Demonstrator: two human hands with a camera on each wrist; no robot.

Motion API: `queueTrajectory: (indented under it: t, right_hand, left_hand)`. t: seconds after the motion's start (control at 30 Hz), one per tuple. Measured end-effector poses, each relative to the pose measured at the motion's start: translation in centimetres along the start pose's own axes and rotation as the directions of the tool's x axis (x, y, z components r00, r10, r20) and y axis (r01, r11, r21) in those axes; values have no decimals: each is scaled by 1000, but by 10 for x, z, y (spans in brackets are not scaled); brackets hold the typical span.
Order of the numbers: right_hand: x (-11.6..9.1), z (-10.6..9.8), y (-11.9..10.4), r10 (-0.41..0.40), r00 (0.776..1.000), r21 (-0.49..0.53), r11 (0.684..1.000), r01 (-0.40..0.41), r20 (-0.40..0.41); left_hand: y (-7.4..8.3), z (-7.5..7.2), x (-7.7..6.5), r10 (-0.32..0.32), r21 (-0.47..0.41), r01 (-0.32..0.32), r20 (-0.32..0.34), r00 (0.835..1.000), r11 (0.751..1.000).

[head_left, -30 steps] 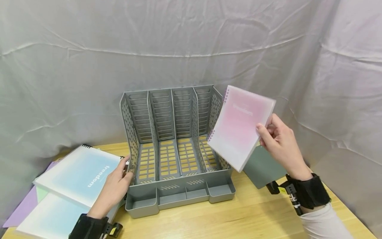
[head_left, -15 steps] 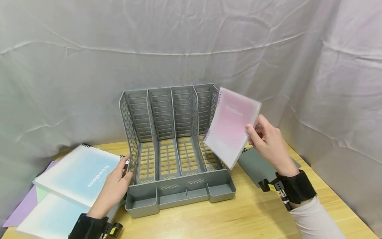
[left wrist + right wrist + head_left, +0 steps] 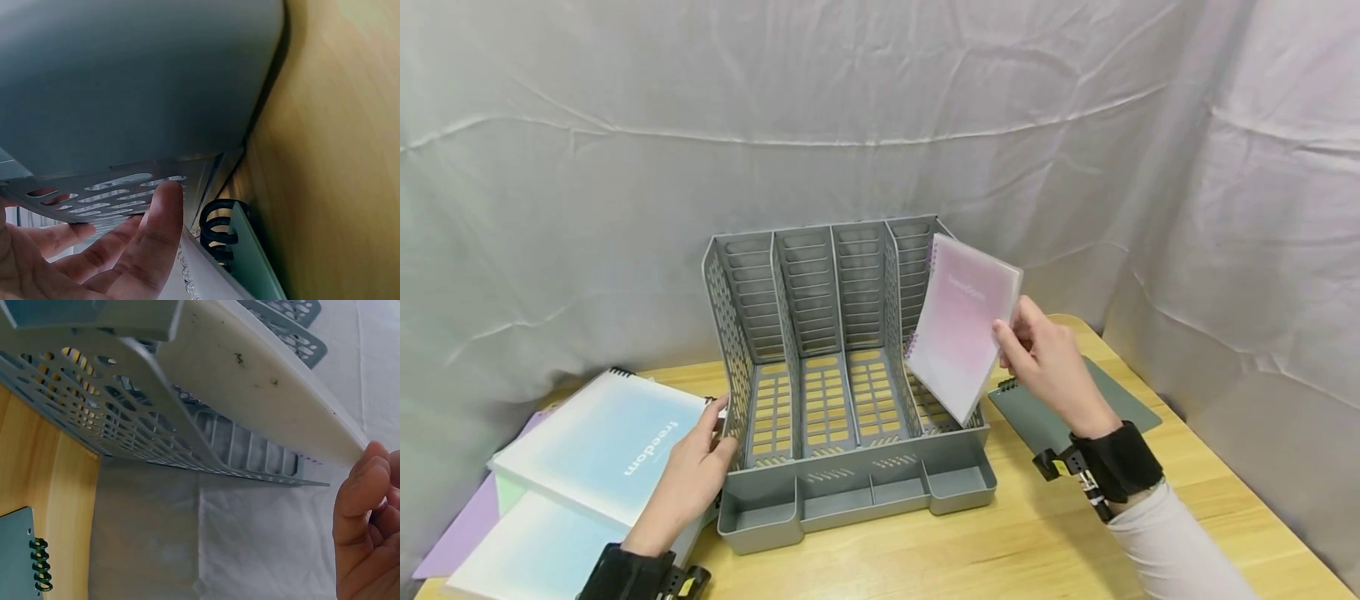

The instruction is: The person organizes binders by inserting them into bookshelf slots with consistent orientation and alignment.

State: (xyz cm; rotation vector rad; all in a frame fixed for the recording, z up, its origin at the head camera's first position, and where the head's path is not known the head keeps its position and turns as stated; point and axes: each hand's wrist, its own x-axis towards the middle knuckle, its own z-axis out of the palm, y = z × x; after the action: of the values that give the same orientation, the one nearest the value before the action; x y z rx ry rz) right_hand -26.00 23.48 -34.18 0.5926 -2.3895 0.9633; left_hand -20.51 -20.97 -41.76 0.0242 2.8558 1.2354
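Note:
A grey desk file organizer (image 3: 857,475) stands mid-table, with upright slots behind a front row of small trays. My left hand (image 3: 694,467) holds its left side wall; in the left wrist view, fingers lie against the slotted wall and some skin shows through its holes. My right hand (image 3: 1048,358) pinches the right edge of a pink-and-white spiral notebook (image 3: 962,333), thumb on the cover. Tilted, the notebook hangs at the rightmost slot, its spiral side and lower corner inside the wall. The right wrist view shows its white underside (image 3: 250,381) above the perforated wall.
Blue-and-white notebooks (image 3: 602,442) lie stacked at left, over purple (image 3: 463,533) and green covers. A dark green spiral notebook (image 3: 1108,396) lies flat on the wooden table (image 3: 880,554) to the right. Grey cloth (image 3: 850,108) hangs behind.
My right hand has carried the pink notebook left and slightly down, from beside the organizer to over its rightmost slot. More of the dark green notebook shows. The left hand stays put.

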Motion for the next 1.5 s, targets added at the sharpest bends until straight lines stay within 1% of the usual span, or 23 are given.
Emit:
queueTrajectory:
  t: [0.3, 0.5, 0.73, 0.9, 1.2, 1.37, 1.5]
  right_hand:
    - [5, 13, 7, 45, 998, -3, 999, -45, 48]
    - [9, 21, 14, 51, 997, -54, 997, -47, 58]
    - [11, 30, 20, 86, 993, -54, 995, -82, 76]
    - [13, 37, 23, 103, 991, -52, 994, -99, 91]
    - [15, 45, 28, 99, 989, -71, 993, -92, 107]
    - [16, 48, 29, 81, 991, -89, 993, -72, 103]
    - [16, 51, 31, 84, 991, -103, 992, -74, 100]
  left_hand:
    - [0, -1, -1, 8, 0, -8, -1, 1000, 1000]
    - [0, 0, -2, 20, -2, -20, -3, 1000, 1000]
    - [-1, 4, -1, 22, 6, -22, -8, 1000, 1000]
    - [-3, 3, -1, 16, 2, -16, -17, 1000, 1000]
    - [-3, 0, -1, 11, 9, -11, -10, 1000, 1000]
    - [-3, 0, 0, 18, 4, -18, -11, 1000, 1000]
    - [-3, 1, 1, 18, 5, -18, -14, 1000, 1000]
